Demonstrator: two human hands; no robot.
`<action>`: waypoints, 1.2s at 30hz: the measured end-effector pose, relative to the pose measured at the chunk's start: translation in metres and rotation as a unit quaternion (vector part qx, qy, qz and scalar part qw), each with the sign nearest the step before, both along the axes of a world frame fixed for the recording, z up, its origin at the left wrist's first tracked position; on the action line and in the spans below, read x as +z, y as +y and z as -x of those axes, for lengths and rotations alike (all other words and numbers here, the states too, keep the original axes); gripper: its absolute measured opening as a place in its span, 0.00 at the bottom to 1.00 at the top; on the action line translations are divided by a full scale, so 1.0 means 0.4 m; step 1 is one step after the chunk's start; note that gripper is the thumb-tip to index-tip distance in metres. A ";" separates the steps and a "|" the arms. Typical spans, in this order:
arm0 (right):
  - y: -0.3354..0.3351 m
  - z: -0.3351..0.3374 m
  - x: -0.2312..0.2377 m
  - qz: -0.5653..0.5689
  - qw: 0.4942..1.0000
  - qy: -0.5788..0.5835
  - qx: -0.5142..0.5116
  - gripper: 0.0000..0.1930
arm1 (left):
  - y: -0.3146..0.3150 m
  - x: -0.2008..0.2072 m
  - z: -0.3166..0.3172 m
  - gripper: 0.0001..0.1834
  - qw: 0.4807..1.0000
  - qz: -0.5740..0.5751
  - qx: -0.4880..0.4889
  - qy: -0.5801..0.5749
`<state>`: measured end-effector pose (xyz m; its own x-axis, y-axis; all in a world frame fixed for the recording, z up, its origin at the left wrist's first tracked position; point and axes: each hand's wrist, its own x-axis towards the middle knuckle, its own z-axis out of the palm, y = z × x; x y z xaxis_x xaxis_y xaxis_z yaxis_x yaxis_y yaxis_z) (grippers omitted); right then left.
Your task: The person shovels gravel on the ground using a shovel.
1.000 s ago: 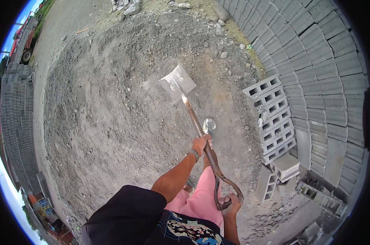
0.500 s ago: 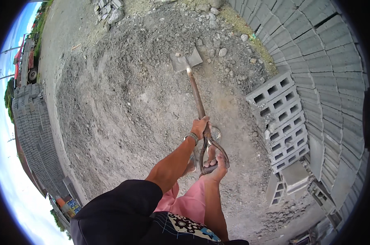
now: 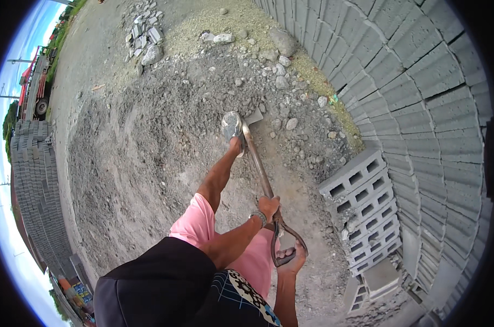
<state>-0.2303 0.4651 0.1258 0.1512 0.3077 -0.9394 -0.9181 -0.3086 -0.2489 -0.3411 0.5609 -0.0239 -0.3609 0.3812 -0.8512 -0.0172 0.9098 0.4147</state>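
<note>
A shovel [image 3: 259, 167] with a long shaft and a D-shaped handle slants away from me over grey gravelly ground. Around the lower shaft, just above the fork of the handle, my left hand [image 3: 269, 207] is closed; a watch or bracelet circles that wrist. My right hand [image 3: 293, 258] grips the crossbar of the D-handle, its fingers wrapped round it. At the far end the blade [image 3: 254, 116] meets the gravel, partly hidden by my shoe [image 3: 232, 125], which is against or on the blade's left side; I cannot tell exactly which.
Hollow concrete blocks [image 3: 361, 196] are stacked at the right, beside a tall wall of stacked grey blocks [image 3: 421, 103]. Loose stones [image 3: 282, 71] and a rubble pile [image 3: 144, 34] lie at the far side. More block stacks [image 3: 37, 180] and a truck [image 3: 37, 87] stand at the left.
My foot has come forward to the shovel's blade. Both hands keep their hold on the shovel and sit lower in the view; the surroundings have shifted as my head moved.
</note>
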 end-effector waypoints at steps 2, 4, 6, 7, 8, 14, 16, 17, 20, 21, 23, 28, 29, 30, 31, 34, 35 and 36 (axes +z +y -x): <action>-0.126 -0.008 -0.040 0.028 1.000 0.001 0.001 0.05 | -0.034 0.017 0.018 0.15 0.993 0.052 0.002 -0.106; -0.113 -0.019 -0.012 0.057 0.998 -0.010 0.024 0.04 | -0.008 0.041 0.005 0.16 0.987 0.057 0.021 -0.147; -0.086 -0.079 -0.020 0.130 0.991 -0.012 0.030 0.04 | -0.037 0.053 0.014 0.19 0.980 0.068 0.060 -0.179; -0.043 -0.093 -0.031 0.176 0.984 -0.014 0.038 0.04 | -0.011 0.015 0.033 0.21 0.977 0.081 0.057 -0.191; -0.027 -0.092 -0.032 0.179 0.983 -0.018 0.045 0.04 | 0.020 -0.023 0.045 0.22 0.972 0.098 0.053 -0.208; 0.035 -0.001 0.025 0.326 0.935 -0.127 0.065 0.05 | 0.270 -0.268 0.202 0.14 0.951 0.104 0.219 -0.193; 0.073 0.021 0.051 0.366 0.913 -0.166 0.063 0.05 | 0.353 -0.331 0.255 0.13 0.958 0.061 0.213 -0.179; 0.078 0.030 0.078 0.394 0.895 -0.198 0.066 0.05 | 0.349 -0.343 0.272 0.13 0.957 0.075 0.215 -0.180; 0.066 0.008 0.076 0.406 0.879 -0.243 0.059 0.10 | 0.376 -0.360 0.276 0.10 0.963 0.083 0.154 -0.204; 0.063 0.015 0.079 0.389 0.880 -0.266 0.063 0.10 | 0.364 -0.352 0.259 0.10 0.967 0.104 0.157 -0.172; 0.052 0.002 0.081 0.372 0.892 -0.248 0.068 0.10 | 0.354 -0.349 0.272 0.10 0.969 0.132 0.152 -0.140; -0.020 -0.069 0.055 0.310 0.920 -0.233 0.062 0.09 | 0.376 -0.248 0.272 0.09 0.966 0.086 0.192 -0.153; -0.030 -0.083 0.047 0.300 0.923 -0.233 0.068 0.09 | 0.396 -0.206 0.263 0.09 0.974 0.062 0.176 -0.126; -0.042 -0.099 0.045 0.287 0.927 -0.233 0.065 0.09 | 0.412 -0.158 0.256 0.09 0.981 0.036 0.163 -0.097; -0.052 -0.112 0.052 0.271 0.932 -0.229 0.073 0.08 | 0.420 -0.094 0.222 0.08 0.980 -0.004 0.180 -0.085; -0.100 -0.163 0.049 0.199 0.954 -0.205 0.094 0.05 | 0.439 0.089 0.239 0.09 0.978 -0.070 0.176 -0.084; -0.087 -0.175 0.071 0.155 0.958 -0.213 0.116 0.05 | 0.440 0.130 0.260 0.09 0.969 -0.101 0.203 -0.095; -0.076 -0.189 0.096 0.112 0.959 -0.221 0.138 0.05 | 0.425 0.168 0.268 0.09 0.966 -0.116 0.213 -0.089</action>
